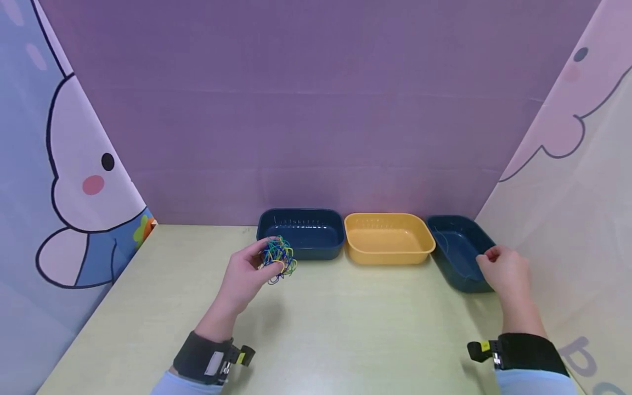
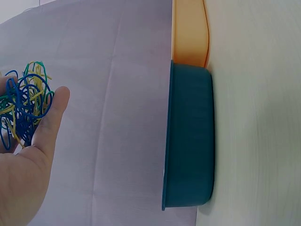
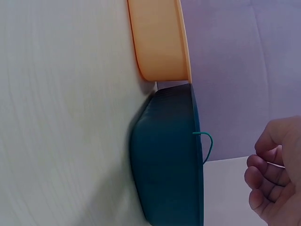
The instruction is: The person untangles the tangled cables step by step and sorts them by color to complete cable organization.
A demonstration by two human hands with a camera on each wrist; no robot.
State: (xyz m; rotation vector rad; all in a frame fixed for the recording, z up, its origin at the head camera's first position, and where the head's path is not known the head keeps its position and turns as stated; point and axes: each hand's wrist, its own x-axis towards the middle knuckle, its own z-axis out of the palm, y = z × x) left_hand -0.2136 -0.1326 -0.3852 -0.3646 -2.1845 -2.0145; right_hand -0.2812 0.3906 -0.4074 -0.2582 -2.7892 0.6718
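Head view shows the left hand [image 1: 247, 271] gripping a tangle of blue, green and yellow strands [image 1: 278, 257] between thumb and fingers, near the left dark-blue bin [image 1: 316, 253]. The right hand [image 1: 507, 272], fingers curled with nothing visible in them, is by the right dark-blue bin [image 1: 466, 249]; a green strand [image 3: 211, 142] arches past that bin's rim. A yellow bin [image 1: 390, 258] stands between the two on the worktop [image 1: 355, 329].
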